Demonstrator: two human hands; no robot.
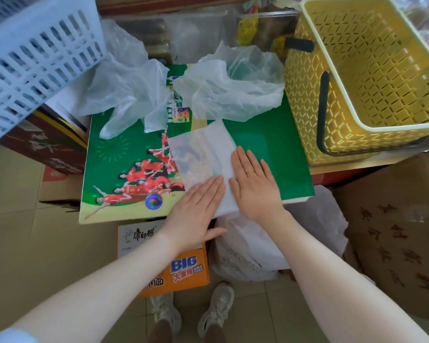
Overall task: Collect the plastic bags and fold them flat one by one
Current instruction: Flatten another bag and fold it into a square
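While both hands press flat, folded bag (203, 154) sits mid-frame on green box (270, 154).
L hand (196, 206) & R hand (253, 179): fingers straight, no grip; slick plastic could spring open once pressure lifts.

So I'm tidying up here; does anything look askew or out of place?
Yes. The blue basket at upper left sits tilted, overhanging the stacked boxes. Two crumpled bags lie unfolded behind the folded bag.
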